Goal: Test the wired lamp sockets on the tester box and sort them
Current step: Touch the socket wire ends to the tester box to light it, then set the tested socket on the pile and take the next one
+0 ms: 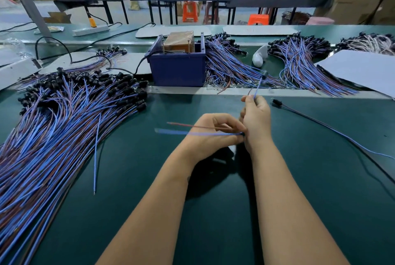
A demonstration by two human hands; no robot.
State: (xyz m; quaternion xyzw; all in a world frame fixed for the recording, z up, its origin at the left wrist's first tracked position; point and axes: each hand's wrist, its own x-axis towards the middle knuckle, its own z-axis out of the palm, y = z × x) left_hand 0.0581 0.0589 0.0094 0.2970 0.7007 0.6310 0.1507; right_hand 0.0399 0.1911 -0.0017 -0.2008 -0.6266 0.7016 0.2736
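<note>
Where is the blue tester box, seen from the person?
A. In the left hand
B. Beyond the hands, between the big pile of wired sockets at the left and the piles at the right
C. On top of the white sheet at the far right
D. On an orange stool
B: the blue tester box stands on the bench beyond both hands, with the big pile to its left and other piles to its right.

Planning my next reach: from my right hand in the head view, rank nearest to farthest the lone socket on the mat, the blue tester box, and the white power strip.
From the right hand:
1. Lone socket, just right.
2. Blue tester box, ahead, left.
3. White power strip, far back left.
</note>
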